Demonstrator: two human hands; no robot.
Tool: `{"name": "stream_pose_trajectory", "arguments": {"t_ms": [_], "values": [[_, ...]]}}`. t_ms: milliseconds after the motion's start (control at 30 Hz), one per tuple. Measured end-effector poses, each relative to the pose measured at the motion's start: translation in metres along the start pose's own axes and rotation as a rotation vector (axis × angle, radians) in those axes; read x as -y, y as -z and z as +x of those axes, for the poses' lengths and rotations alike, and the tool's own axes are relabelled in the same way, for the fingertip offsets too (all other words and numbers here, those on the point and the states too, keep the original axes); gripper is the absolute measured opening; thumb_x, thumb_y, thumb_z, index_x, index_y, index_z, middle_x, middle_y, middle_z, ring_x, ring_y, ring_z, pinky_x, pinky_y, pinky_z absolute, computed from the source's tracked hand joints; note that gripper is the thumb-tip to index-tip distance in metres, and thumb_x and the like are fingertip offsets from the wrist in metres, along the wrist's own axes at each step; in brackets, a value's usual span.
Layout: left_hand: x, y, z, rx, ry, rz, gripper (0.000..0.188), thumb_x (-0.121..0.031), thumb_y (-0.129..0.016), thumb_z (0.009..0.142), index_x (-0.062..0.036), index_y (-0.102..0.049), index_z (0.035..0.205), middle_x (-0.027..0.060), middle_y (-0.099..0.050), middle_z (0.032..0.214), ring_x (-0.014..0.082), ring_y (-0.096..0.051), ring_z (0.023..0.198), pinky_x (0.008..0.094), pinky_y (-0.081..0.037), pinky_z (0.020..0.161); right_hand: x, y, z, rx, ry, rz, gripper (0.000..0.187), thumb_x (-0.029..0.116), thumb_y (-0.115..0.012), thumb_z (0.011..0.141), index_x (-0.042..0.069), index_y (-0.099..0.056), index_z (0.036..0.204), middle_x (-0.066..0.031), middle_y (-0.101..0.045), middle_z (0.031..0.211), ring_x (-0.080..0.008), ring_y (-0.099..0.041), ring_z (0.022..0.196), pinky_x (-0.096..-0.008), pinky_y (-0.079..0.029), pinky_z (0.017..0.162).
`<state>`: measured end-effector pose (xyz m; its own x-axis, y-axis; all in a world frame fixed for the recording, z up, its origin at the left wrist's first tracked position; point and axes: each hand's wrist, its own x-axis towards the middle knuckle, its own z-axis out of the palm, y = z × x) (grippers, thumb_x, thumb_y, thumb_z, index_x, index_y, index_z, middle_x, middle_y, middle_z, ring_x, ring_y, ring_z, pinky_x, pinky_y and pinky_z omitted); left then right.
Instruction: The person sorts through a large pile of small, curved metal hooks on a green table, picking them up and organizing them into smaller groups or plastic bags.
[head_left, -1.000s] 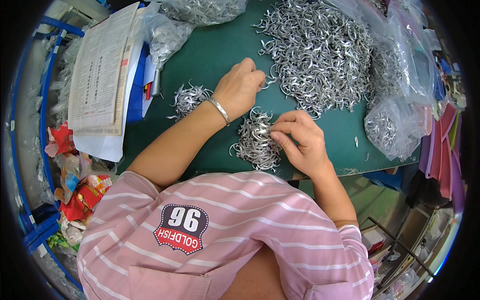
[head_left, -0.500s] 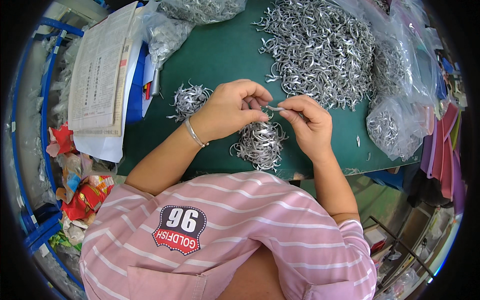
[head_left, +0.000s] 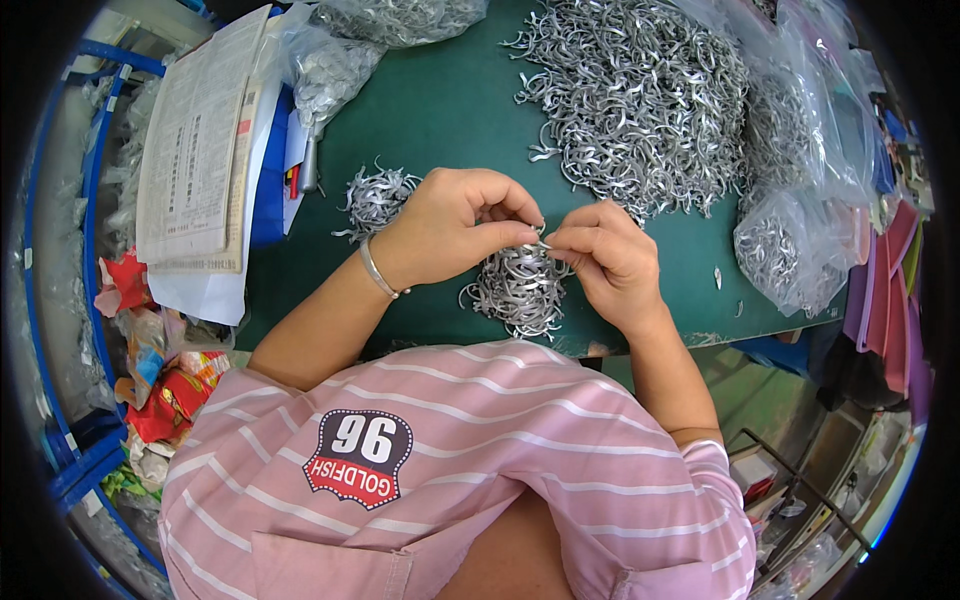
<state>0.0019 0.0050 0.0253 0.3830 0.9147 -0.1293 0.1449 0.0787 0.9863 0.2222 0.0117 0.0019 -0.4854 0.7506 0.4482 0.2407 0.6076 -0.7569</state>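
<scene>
Over the front of the green table, my left hand (head_left: 455, 225) and my right hand (head_left: 612, 262) meet fingertip to fingertip. A small curved silver metal piece (head_left: 543, 243) is pinched between my right thumb and forefinger. My left thumb and forefinger are also closed in a pinch around a thin curved metal piece (head_left: 541, 228), partly hidden by the fingertips. Just below both hands lies a small heap of curved metal pieces (head_left: 518, 295). Beside my left wrist, which wears a silver bangle (head_left: 378, 268), sits another small heap of metal pieces (head_left: 377, 198).
A large pile of curved metal pieces (head_left: 645, 105) covers the table's far right. Clear plastic bags (head_left: 790, 255) of similar pieces stand along the right edge, with more bags (head_left: 340, 80) at the far left. Printed papers (head_left: 195, 150) lean by a blue bin (head_left: 272, 190).
My right hand has moved slightly left and down, bringing its metal piece against my left fingertips. The left hand's fingers have drawn closer together.
</scene>
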Motion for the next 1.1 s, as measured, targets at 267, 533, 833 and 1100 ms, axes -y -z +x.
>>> {"name": "stream_pose_trajectory", "arguments": {"t_ms": [267,533,833,1100], "values": [[0.005,0.016,0.009,-0.024,-0.173,0.405,0.006,-0.001,-0.069,0.081,-0.0007,-0.069,0.087,0.0079,-0.065,0.085,0.0176,-0.064,0.077,0.0295,-0.050,0.067,0.006,-0.002,-0.002,0.094,0.086,-0.085,0.021,-0.002,-0.074,0.068,0.005,-0.070,0.087,-0.0073,-0.062,0.085,-0.0256,-0.059,0.077,-0.0354,-0.049,0.067],[0.044,-0.007,0.064,-0.268,-0.268,0.810,0.014,-0.005,-0.072,0.078,-0.0043,-0.065,0.091,0.0140,-0.057,0.089,0.0355,-0.060,0.088,0.0416,-0.049,0.077,0.008,-0.004,0.000,0.077,-0.016,-0.018,0.016,0.005,-0.074,0.078,0.003,-0.070,0.093,-0.0098,-0.061,0.088,-0.0269,-0.059,0.079,-0.0351,-0.048,0.069],[0.030,-0.004,0.053,-0.130,-0.119,0.543,0.006,-0.005,-0.063,0.087,-0.0014,-0.064,0.092,0.0090,-0.061,0.085,0.0226,-0.062,0.075,0.0335,-0.051,0.068,-0.007,0.001,0.004,-0.160,-0.202,-0.089,0.009,-0.001,-0.068,0.084,0.000,-0.069,0.093,-0.0114,-0.064,0.087,-0.0252,-0.062,0.077,-0.0322,-0.050,0.068],[0.009,0.004,0.019,0.007,0.204,-0.301,0.009,-0.008,-0.060,0.093,-0.0005,-0.063,0.097,0.0005,-0.060,0.079,0.0065,-0.056,0.068,0.0212,-0.048,0.061,-0.004,-0.005,0.024,-0.139,-0.136,-0.015,0.013,-0.003,-0.066,0.084,0.000,-0.067,0.097,-0.0123,-0.065,0.087,-0.0259,-0.064,0.080,-0.0323,-0.051,0.070]]}}
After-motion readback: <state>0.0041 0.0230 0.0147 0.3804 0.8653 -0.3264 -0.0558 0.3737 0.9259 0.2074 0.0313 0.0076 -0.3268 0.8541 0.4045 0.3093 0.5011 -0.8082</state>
